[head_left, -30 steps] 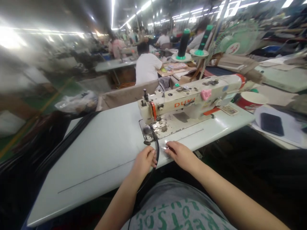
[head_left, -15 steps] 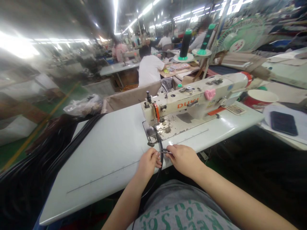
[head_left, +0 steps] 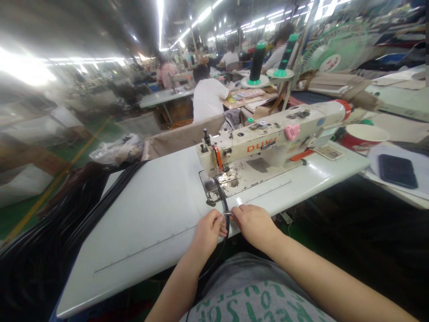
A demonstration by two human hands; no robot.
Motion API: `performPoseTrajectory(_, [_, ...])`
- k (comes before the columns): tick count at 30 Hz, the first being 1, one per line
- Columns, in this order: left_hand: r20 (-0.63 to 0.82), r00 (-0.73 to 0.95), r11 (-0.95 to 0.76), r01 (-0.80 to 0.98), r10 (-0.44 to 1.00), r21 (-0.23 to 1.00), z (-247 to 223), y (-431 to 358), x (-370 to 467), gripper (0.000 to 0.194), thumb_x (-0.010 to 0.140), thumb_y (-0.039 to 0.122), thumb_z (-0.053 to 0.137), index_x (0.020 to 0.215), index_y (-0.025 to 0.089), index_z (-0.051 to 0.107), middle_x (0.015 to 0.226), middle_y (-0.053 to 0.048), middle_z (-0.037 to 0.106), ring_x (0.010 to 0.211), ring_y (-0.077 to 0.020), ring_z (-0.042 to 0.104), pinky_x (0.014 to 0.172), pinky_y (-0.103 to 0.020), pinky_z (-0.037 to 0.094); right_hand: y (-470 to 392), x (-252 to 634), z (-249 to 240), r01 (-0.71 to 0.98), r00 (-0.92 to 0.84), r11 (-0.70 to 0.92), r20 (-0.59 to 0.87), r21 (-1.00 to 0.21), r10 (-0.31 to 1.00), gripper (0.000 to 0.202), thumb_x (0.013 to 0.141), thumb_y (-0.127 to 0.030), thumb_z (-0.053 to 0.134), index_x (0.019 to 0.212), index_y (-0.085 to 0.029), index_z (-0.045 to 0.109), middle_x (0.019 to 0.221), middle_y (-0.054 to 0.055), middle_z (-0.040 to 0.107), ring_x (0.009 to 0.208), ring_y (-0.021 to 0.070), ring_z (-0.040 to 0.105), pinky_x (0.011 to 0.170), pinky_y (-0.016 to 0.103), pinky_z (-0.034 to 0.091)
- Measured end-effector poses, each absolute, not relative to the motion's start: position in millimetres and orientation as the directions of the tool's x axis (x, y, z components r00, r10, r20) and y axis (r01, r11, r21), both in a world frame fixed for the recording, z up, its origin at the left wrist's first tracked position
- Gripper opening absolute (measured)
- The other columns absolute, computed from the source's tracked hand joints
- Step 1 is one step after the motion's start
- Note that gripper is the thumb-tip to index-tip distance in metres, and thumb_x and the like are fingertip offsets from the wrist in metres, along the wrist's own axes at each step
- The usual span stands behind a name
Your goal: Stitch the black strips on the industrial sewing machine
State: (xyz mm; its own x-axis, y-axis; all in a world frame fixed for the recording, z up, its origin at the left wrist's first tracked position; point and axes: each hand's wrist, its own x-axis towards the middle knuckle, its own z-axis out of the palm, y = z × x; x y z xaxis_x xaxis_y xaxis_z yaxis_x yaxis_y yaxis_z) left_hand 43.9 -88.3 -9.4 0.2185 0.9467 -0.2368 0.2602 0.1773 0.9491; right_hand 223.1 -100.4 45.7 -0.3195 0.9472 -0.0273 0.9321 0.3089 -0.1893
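Observation:
A narrow black strip (head_left: 222, 197) runs from under the needle area of the sewing machine (head_left: 261, 142) toward me and over the table's front edge. My left hand (head_left: 211, 227) is closed at the strip's left side, fingertips pinched together; whatever lies between them is too small to make out. On the other side, my right hand (head_left: 252, 223) is closed on a small metal tool (head_left: 228, 213), probably thread snips, whose tip crosses the strip. The tool's blades look together.
Long black strips (head_left: 114, 192) hang over the left end of the white table (head_left: 140, 223). A phone (head_left: 398, 171) and a red-and-white bowl (head_left: 365, 134) are at the right. Thread cones (head_left: 258, 63) stand behind the machine. A person in white (head_left: 209, 96) sits beyond.
The tool's blades, apart before, now look closed across the strip. My right hand has turned slightly and moved a little left; my left hand is nearly where it was.

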Motion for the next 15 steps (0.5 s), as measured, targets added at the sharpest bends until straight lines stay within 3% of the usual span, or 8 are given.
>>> performPoseTrajectory(4, [-0.188,0.209,0.125,0.283,0.96,0.951,-6,-90,36,0.03,0.092,0.05,0.054,0.081,0.022,0.059,0.074,-0.002,0.069,0.069,-0.0184,0.07,0.066,-0.032,0.061,-100,228,43,0.941,-0.276,0.269,-0.006,-0.207,0.961,0.026,0.107,-0.03,0.046,0.102,-0.018,0.069,0.093,0.013,0.074,0.088,0.0261,0.069,0.073,0.033,0.042])
performPoseTrajectory(7, [-0.08,0.114,0.019,0.458,0.99,0.889,0,-86,15,0.028,0.094,0.047,0.053,0.086,0.022,0.064,0.083,-0.004,0.072,0.079,-0.0217,0.072,0.08,-0.038,0.061,-99,235,40,0.95,-0.215,0.21,0.007,-0.229,0.977,0.025,0.107,-0.036,0.049,0.109,-0.02,0.067,0.096,0.011,0.075,0.089,0.0249,0.069,0.073,0.032,0.042])
performPoseTrajectory(10, [0.184,0.03,-0.147,0.735,0.982,0.662,2,-80,-11,0.023,0.094,0.04,0.055,0.09,0.022,0.07,0.108,-0.01,0.074,0.108,-0.0291,0.068,0.105,-0.05,0.051,-101,242,38,0.956,-0.163,0.156,-0.008,-0.249,0.987,0.025,0.106,-0.038,0.049,0.109,-0.02,0.066,0.098,0.01,0.075,0.09,0.0244,0.07,0.074,0.031,0.042])
performPoseTrajectory(12, [0.306,0.077,-0.225,0.845,0.949,0.486,-3,-78,-23,0.027,0.096,0.037,0.051,0.094,0.02,0.072,0.128,-0.015,0.068,0.125,-0.0337,0.06,0.114,-0.054,0.044,-102,245,38,0.954,-0.152,0.141,-0.024,-0.264,0.988,0.024,0.106,-0.038,0.049,0.107,-0.021,0.066,0.1,0.009,0.076,0.091,0.0241,0.07,0.074,0.031,0.043])
performPoseTrajectory(15, [0.327,0.201,-0.314,0.886,0.923,0.342,-18,-83,-24,0.045,0.101,0.04,0.045,0.13,0.012,0.063,0.148,-0.021,0.055,0.138,-0.0353,0.052,0.116,-0.055,0.044,-105,246,40,0.951,-0.142,0.126,-0.039,-0.282,0.989,0.023,0.106,-0.038,0.05,0.108,-0.021,0.065,0.101,0.009,0.077,0.091,0.0235,0.071,0.074,0.03,0.043])
